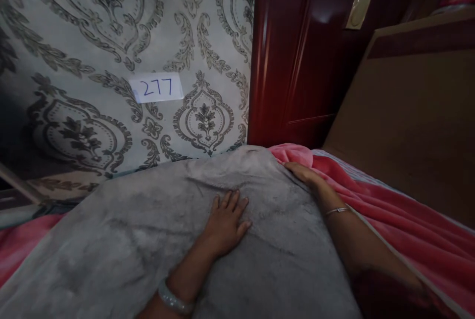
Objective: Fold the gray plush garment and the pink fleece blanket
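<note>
1. Hands first: the left hand (225, 220) lies flat, fingers spread apart, palm down on the soft grey plush blanket (156, 240); the right hand (302, 173) rests at the blanket's far right edge, fingers loosely extended, gripping nothing that shows.
2. Blanket position: it covers the near bed, lying over a pink fleece blanket (389, 210).
3. Smoothing probably goes best with flat palms pressing outward from the middle toward the edges, so creases do not bunch.
4. Surroundings: grey damask-patterned wallpaper (111, 37) carries a white paper label reading 277 (156, 87); a glossy dark red wooden door (297, 52) and brown wooden headboard (415, 111) stand right.
</note>
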The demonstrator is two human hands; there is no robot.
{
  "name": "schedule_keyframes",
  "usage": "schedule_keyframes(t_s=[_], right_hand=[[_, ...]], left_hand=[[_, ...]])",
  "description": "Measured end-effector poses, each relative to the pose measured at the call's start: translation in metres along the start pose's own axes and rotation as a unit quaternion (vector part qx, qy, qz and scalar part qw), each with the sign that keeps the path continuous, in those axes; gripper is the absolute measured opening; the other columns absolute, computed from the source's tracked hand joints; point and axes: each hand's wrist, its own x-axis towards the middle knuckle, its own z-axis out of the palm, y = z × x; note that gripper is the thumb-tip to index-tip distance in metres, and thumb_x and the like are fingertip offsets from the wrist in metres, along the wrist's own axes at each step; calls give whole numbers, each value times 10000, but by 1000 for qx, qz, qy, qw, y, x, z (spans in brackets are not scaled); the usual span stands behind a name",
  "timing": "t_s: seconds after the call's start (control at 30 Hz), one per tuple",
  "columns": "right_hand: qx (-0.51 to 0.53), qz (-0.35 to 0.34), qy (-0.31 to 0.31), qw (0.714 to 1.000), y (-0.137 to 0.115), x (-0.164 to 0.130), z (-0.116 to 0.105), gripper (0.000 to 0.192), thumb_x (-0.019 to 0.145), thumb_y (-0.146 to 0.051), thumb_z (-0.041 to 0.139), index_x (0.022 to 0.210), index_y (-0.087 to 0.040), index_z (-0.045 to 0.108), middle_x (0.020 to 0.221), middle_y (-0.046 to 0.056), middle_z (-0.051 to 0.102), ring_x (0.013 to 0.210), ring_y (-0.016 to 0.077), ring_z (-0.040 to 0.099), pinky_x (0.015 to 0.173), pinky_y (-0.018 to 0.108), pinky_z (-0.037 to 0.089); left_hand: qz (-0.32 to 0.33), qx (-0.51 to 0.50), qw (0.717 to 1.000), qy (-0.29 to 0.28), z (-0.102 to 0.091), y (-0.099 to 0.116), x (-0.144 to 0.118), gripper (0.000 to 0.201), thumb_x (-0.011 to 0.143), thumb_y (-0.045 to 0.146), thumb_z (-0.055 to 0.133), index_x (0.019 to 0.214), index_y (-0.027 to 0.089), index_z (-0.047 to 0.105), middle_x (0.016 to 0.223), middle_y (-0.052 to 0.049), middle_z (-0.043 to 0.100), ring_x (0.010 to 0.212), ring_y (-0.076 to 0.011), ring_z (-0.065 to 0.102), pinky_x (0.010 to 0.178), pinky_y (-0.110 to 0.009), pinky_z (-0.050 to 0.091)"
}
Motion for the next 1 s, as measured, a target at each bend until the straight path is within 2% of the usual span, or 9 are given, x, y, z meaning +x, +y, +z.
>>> schedule_keyframes(t_s=[0.13, 0.27, 0.37, 0.53, 0.63, 0.73, 0.8, 0.87, 1.0], right_hand=[[45, 27, -65, 996, -2, -4, -3, 336, 929, -339, 473, 868, -209, 777, 1057, 102, 767, 1008, 315, 709, 947, 494, 567], [82, 19, -83, 993, -5, -4, -5, 311, 862, -333, 580, 1092, -231, 762, 1259, 78, 712, 1175, 303, 655, 1028, 476, 530], [154, -1, -73, 985, -9, -7, 0, 431, 856, -358, 601, 1268, -274, 694, 1356, 57, 663, 1246, 292, 617, 1053, 483, 516], [263, 27, 5, 964, -16, -5, 6, 475, 903, -385, 518, 1332, -242, 663, 1257, 95, 711, 1169, 290, 651, 1035, 470, 523], [199, 7, 141, 970, -19, 6, -2, 542, 878, -345, 517, 1398, -219, 605, 1336, 91, 654, 1234, 289, 600, 1082, 469, 477], [45, -35, 278, 959, -23, 24, -13, 534, 880, -263, 463, 1392, -219, 606, 1415, 104, 563, 1308, 311, 511, 1120, 501, 425], [-62, -52, 294, 952, -22, 37, -18, 535, 897, -214, 426, 1402, -237, 598, 1456, 113, 515, 1311, 346, 473, 1094, 543, 430], [-135, -53, 270, 952, -14, 47, -18, 540, 911, -188, 401, 1412, -259, 590, 1477, 113, 494, 1292, 370, 463, 1037, 560, 459], [-148, 2, 237, 960, 20, 56, 2, 526, 889, -138, 376, 1308, -263, 668, 1302, 108, 615, 1179, 313, 544, 963, 474, 500]], left_hand=[[2, 0, 1000, 14, 3, -4, 0, 625, 1004, 490, 438, 1580, 265, 345, 1693, -83, 201, 1563, -324, 159, 1243, -643, 113], [7, 3, 1000, 17, 2, -5, 0, 627, 1004, 496, 433, 1581, 270, 342, 1690, -87, 213, 1558, -332, 178, 1235, -652, 135], [7, 3, 1000, 14, 1, -4, 0, 625, 1004, 489, 438, 1582, 272, 341, 1687, -91, 223, 1556, -331, 184, 1236, -654, 137], [10, 1, 1000, 27, 2, -4, -1, 616, 1007, 490, 432, 1580, 282, 342, 1687, -88, 229, 1556, -328, 189, 1237, -652, 142], [9, -4, 1000, 24, 2, -3, 0, 625, 1003, 491, 444, 1580, 272, 346, 1683, -97, 236, 1556, -334, 186, 1236, -656, 147], [8, -6, 1000, 22, 2, -4, 0, 628, 1001, 495, 450, 1578, 268, 354, 1687, -91, 215, 1561, -331, 165, 1240, -651, 133], [13, -13, 999, 27, 3, -5, 0, 626, 1006, 497, 433, 1585, 278, 336, 1692, -76, 192, 1566, -320, 141, 1244, -644, 130], [17, -20, 999, 30, 4, -6, 0, 632, 1009, 503, 419, 1594, 290, 310, 1697, -62, 172, 1570, -313, 117, 1246, -640, 131], [15, -21, 999, 22, 5, -6, -1, 640, 1004, 515, 419, 1597, 306, 298, 1698, -47, 178, 1571, -313, 111, 1249, -643, 110]])
